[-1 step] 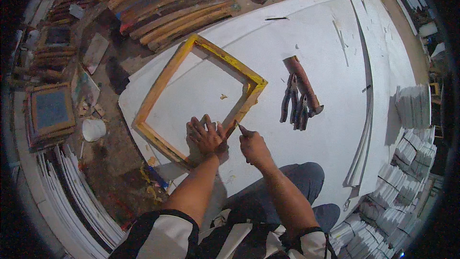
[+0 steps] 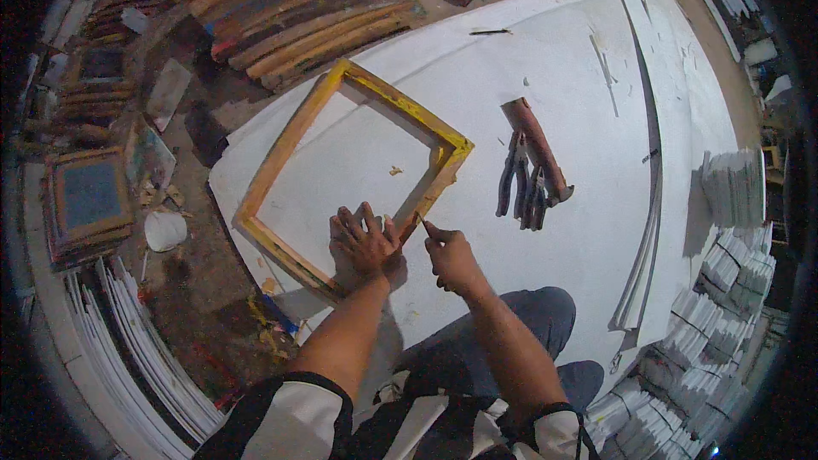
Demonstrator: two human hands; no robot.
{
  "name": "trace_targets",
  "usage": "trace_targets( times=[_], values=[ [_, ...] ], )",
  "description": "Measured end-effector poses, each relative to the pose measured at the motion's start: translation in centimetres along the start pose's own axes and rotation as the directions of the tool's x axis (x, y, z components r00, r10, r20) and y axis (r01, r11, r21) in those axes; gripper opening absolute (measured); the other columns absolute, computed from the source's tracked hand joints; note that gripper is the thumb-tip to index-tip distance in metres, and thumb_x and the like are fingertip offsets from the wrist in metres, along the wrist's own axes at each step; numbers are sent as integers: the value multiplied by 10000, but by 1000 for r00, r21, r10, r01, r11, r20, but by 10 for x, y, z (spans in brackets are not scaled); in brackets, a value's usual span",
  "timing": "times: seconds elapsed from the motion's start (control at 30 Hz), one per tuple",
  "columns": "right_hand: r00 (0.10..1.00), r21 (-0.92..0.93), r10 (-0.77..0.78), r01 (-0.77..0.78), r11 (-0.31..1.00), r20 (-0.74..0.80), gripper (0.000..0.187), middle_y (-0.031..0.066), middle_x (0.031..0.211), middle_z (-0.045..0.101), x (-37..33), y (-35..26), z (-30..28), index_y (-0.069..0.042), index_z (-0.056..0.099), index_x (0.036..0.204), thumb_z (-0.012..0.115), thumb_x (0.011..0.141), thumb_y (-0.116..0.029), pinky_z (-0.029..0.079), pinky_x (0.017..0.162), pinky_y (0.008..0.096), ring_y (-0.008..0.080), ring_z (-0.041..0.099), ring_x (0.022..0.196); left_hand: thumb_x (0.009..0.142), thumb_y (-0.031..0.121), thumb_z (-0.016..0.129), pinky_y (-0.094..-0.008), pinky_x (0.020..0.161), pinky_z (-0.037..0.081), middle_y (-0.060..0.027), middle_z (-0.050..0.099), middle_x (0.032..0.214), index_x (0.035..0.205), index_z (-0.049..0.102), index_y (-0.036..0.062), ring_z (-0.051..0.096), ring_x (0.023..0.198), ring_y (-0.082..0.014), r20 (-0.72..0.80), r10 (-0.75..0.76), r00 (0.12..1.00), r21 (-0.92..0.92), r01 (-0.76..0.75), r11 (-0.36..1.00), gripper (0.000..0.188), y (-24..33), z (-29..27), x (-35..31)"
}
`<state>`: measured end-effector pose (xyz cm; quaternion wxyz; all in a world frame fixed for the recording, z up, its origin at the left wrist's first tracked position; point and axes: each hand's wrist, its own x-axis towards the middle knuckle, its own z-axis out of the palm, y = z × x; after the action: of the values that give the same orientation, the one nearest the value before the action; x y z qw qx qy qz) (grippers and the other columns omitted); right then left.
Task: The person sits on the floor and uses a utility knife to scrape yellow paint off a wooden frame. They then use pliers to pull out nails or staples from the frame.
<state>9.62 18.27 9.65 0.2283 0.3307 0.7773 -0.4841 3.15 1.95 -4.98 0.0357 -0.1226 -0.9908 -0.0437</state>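
Observation:
A rectangular wooden frame (image 2: 291, 149), yellow along its far right side, lies on the white sheet. My left hand (image 2: 366, 243) presses down at the frame's near right side, its fingers spread and partly inside the opening. Close by, my right hand (image 2: 453, 262) is closed round a small tool with a thin, pointed tip (image 2: 421, 218). That tip meets the outer edge of the frame's near right side. Most of the tool is hidden in my fist, so its kind cannot be made out. A small yellowish scrap (image 2: 395, 170) lies inside the frame.
Pliers (image 2: 509, 179) and a hammer-like tool with a brown handle (image 2: 538, 140) lie to the right. Stacked wooden frames (image 2: 315, 17) stand at the far left. A white cup (image 2: 165, 231) sits on the floor at left. Bundled white strips (image 2: 724, 268) are piled at right.

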Motion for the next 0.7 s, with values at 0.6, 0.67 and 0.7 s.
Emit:
trace_targets(
  times=[0.6,0.67,0.7],
  values=[
    [883,884,-137,-462,-70,450,455,59,650,562,12,64,27,-244,492,1548,515,1097,-292,416,368,326,165,512,454,1011,460,532,-727,1164,259,-259,253,1669,1524,479,164,185,1552,-506,77,-82,994,-115,91,989,594,13,-33,6],
    [838,795,-249,-541,-273,485,431,62,662,577,14,73,30,-271,504,1530,494,1102,-328,425,375,320,166,516,456,1015,453,531,-718,1177,245,-256,249,1672,1537,460,169,166,1561,-495,94,-73,993,-135,85,987,599,13,-37,6],
    [840,795,-233,-540,-277,490,425,62,660,580,15,78,31,-281,508,1522,488,1102,-350,431,380,319,167,516,456,1014,451,535,-717,1181,236,-253,247,1674,1542,452,170,157,1565,-491,108,-70,992,-141,85,986,604,15,-39,7]
  ],
)
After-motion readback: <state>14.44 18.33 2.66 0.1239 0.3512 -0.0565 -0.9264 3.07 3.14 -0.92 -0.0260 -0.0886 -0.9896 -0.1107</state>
